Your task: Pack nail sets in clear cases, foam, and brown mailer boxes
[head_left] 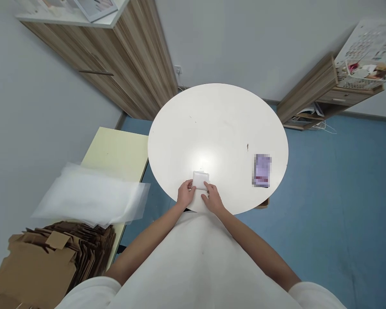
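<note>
"packet [200, 180] on the round white counter [218, 116], where exactly?"
"at six o'clock, close to the near rim. it's small, flat and white, lying between the two hands."
"and how are the hands?"
"left hand [185, 193]: fingers curled by the packet's left edge, thumb at its near left corner. whether they pinch it, i cannot tell. right hand [213, 198]: loosely spread, index fingertip at the near right corner, thumb apart from it."
"anything else on that top?"
"a purple item [263, 170] at four o'clock, too pixelated to name."
"beyond the rim?"
"toward eight o'clock, translucent sheets [90, 195] overlap a pale yellow side table [116, 148], with flattened cardboard boxes [35, 270] piled just nearer. at two o'clock, a white plastic basket [349, 81] sits on a wooden cabinet [320, 90]."
</note>
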The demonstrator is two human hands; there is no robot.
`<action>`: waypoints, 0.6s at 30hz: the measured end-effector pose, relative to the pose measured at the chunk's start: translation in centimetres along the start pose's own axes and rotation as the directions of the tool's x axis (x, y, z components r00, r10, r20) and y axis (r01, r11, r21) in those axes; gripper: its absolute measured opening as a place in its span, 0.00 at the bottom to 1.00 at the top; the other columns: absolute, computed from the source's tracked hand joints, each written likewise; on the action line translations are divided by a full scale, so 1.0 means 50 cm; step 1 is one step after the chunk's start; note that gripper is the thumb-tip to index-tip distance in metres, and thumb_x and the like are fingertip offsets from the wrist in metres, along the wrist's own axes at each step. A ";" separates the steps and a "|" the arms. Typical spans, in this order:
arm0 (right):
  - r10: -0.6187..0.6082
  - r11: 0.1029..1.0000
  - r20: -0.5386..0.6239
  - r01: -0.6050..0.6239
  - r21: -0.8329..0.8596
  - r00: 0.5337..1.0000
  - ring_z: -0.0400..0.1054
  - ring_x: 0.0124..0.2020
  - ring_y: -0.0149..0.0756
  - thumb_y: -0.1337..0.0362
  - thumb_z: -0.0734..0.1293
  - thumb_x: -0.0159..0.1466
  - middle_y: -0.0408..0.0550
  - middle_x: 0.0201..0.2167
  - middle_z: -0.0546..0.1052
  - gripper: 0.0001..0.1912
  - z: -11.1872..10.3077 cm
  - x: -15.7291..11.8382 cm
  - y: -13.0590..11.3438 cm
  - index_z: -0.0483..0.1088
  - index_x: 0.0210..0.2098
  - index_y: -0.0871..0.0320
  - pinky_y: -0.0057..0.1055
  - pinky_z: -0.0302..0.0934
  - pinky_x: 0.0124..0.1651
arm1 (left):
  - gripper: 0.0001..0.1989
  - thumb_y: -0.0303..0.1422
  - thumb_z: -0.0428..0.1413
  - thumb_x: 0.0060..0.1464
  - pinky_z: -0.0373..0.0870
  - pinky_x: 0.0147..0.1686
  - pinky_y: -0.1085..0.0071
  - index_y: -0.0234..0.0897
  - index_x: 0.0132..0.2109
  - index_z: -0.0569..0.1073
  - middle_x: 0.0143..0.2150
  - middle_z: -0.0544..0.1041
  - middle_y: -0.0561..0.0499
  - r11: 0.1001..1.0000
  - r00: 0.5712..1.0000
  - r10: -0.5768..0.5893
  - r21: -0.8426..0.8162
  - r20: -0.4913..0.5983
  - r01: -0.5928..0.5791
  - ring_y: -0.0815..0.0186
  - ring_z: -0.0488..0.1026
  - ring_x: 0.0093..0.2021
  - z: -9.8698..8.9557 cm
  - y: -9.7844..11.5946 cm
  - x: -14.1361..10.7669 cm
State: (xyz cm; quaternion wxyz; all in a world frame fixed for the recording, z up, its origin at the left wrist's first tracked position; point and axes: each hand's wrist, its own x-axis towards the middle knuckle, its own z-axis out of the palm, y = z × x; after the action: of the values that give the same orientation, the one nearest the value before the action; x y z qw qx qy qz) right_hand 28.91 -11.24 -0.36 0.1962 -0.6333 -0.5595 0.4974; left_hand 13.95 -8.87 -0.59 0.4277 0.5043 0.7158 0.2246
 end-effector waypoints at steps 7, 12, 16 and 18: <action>0.084 0.992 -0.011 -0.083 0.091 0.996 0.63 0.46 0.37 0.64 0.59 0.55 0.50 0.49 0.63 0.29 0.008 0.014 -0.025 0.54 0.57 0.51 0.36 0.60 0.47 | 0.14 0.31 0.54 0.46 0.71 0.37 0.67 0.38 0.43 0.71 0.37 0.75 0.49 0.988 0.999 -0.039 -0.149 -0.020 0.035 0.66 0.72 0.34 -0.007 -0.006 0.012; 0.070 0.995 0.017 -0.071 0.065 0.997 0.63 0.46 0.36 0.65 0.60 0.54 0.48 0.48 0.65 0.29 0.036 0.061 -0.071 0.55 0.56 0.51 0.36 0.60 0.48 | 0.14 0.32 0.55 0.46 0.71 0.39 0.66 0.36 0.42 0.69 0.37 0.74 0.48 0.984 0.990 -0.075 -0.167 -0.116 0.055 0.65 0.72 0.37 -0.060 -0.020 0.045; 0.054 0.994 0.018 -0.055 0.089 0.998 0.63 0.47 0.35 0.65 0.60 0.53 0.48 0.48 0.67 0.27 0.085 0.112 -0.126 0.59 0.53 0.53 0.35 0.59 0.50 | 0.12 0.35 0.54 0.47 0.71 0.38 0.65 0.36 0.40 0.70 0.37 0.74 0.47 0.986 0.985 -0.085 -0.154 -0.147 0.062 0.64 0.72 0.38 -0.131 -0.041 0.089; 0.052 0.993 0.009 -0.052 0.106 0.999 0.63 0.47 0.34 0.66 0.60 0.53 0.47 0.48 0.67 0.25 0.111 0.137 -0.154 0.61 0.51 0.54 0.34 0.59 0.51 | 0.12 0.34 0.54 0.47 0.71 0.38 0.66 0.36 0.40 0.70 0.38 0.73 0.46 0.987 0.983 -0.070 -0.156 -0.170 0.044 0.64 0.72 0.38 -0.165 -0.056 0.115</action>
State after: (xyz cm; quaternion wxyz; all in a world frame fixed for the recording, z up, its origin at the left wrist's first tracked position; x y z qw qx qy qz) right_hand 19.40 -4.46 0.65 0.2150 -0.6348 -0.5162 0.5333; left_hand 4.82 -3.82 -0.51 0.4063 0.4279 0.7458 0.3093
